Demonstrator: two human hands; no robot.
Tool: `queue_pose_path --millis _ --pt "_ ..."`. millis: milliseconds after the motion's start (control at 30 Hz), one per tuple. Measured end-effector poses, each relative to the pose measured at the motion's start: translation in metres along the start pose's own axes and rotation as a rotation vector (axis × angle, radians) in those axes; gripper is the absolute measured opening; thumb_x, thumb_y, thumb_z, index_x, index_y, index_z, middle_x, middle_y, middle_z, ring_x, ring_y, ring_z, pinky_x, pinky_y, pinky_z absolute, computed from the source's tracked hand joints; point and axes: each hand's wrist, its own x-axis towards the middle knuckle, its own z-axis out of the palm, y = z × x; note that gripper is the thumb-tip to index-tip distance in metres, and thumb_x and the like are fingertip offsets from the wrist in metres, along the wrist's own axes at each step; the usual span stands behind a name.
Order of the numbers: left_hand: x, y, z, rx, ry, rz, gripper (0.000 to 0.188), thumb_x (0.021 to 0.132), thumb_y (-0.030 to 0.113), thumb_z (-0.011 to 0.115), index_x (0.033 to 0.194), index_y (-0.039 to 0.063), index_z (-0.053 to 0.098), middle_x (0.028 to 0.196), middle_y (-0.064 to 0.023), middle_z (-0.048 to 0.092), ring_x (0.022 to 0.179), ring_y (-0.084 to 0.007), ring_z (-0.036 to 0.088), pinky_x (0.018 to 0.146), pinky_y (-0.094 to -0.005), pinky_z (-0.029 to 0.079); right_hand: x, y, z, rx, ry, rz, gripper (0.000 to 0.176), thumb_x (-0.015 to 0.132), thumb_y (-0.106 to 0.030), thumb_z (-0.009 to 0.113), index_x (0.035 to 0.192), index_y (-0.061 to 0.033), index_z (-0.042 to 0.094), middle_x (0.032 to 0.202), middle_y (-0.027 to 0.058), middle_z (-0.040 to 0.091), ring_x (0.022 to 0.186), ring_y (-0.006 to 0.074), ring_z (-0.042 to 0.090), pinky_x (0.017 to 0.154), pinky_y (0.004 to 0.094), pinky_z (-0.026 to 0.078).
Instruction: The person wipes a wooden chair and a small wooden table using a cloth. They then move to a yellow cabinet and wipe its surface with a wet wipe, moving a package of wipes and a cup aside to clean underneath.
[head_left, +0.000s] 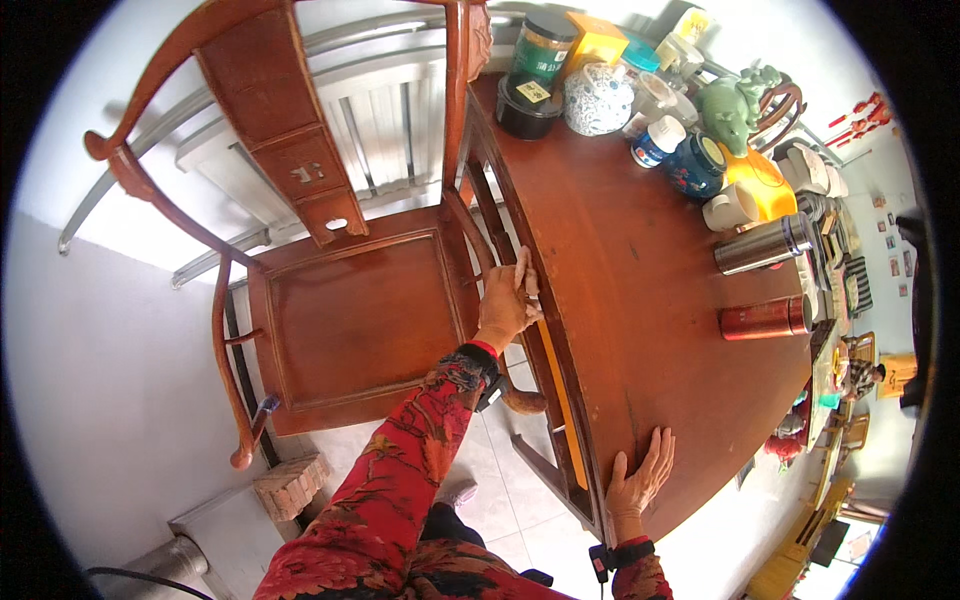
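My left hand (502, 306) is at the side edge of a reddish-brown wooden table (622, 300), beside the chair. Its fingers are closed around a crumpled pinkish-brown cloth (528, 276), pressed against the table's side just under the top. Part of the cloth is hidden by the hand. My right hand (641, 476) rests palm down on the tabletop near the close corner, fingers somewhat spread, with nothing in it. Below the tabletop edge, a yellow-orange strip (562, 397) shows within the frame. A wooden armchair (360, 322) stands left of the table, its curved arm close to my left hand.
Jars, a blue-and-white porcelain pot (598, 99), a green animal figurine (731, 112) and a white mug (729, 207) crowd the far end. A steel flask (763, 244) and a red flask (765, 318) lie near the right edge. Bricks (291, 486) sit by the wall. A person (866, 377) is in the background.
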Motion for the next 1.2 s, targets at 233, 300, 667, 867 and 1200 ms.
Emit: queue_pose_path --millis 233,300,667,867,1200 --pt "0.026 -0.020 -0.015 0.327 -0.221 -0.077 0.017 0.087 0.015 0.064 0.098 0.002 0.066 0.074 -0.0134 0.059 0.069 -0.0359 0.059 0.064 -0.0421 0.050 0.004 -0.002 0.000 0.006 -0.029 0.033 0.069 0.096 -0.042 0.051 0.151 -0.0033 0.037 0.158 0.0208 0.034 0.147 0.0416 0.030 0.120 0.0556 0.022" --pt "0.046 0.000 -0.027 0.547 -0.237 0.061 0.017 0.085 0.017 0.065 0.093 0.003 0.068 0.081 -0.0136 0.065 0.080 -0.0342 0.063 0.073 -0.0424 0.050 0.005 -0.001 0.000 0.042 -0.029 0.027 0.070 0.096 -0.043 0.051 0.150 -0.0011 0.038 0.157 0.0218 0.035 0.146 0.0433 0.030 0.119 0.0582 0.023" --pt "0.143 -0.003 -0.041 1.273 -0.597 0.147 0.021 0.084 0.036 0.067 0.081 0.018 0.077 0.079 -0.0029 0.073 0.089 -0.0267 0.069 0.080 -0.0416 0.045 0.005 0.002 0.002 0.030 -0.067 0.069 0.069 0.098 -0.047 0.045 0.151 -0.0031 0.038 0.159 0.0222 0.033 0.148 0.0414 0.029 0.121 0.0546 0.022" --pt "0.206 -0.020 -0.071 1.229 -0.154 0.248 0.028 0.086 0.026 0.064 0.108 0.009 0.067 0.105 -0.0115 0.059 0.100 -0.0291 0.059 0.079 -0.0431 0.050 0.005 0.002 0.003 0.038 -0.059 0.058 0.070 0.099 -0.048 0.044 0.149 0.0004 0.039 0.158 0.0236 0.033 0.147 0.0427 0.031 0.120 0.0540 0.024" --pt "0.186 -0.022 -0.067 1.093 -0.812 0.115 0.024 0.089 0.012 0.057 0.106 -0.002 0.067 0.110 -0.0153 0.067 0.100 -0.0346 0.067 0.081 -0.0458 0.057 0.006 0.001 0.002 0.068 -0.068 0.052 0.070 0.100 -0.047 0.043 0.150 0.0018 0.038 0.158 0.0253 0.032 0.147 0.0433 0.030 0.120 0.0548 0.022"
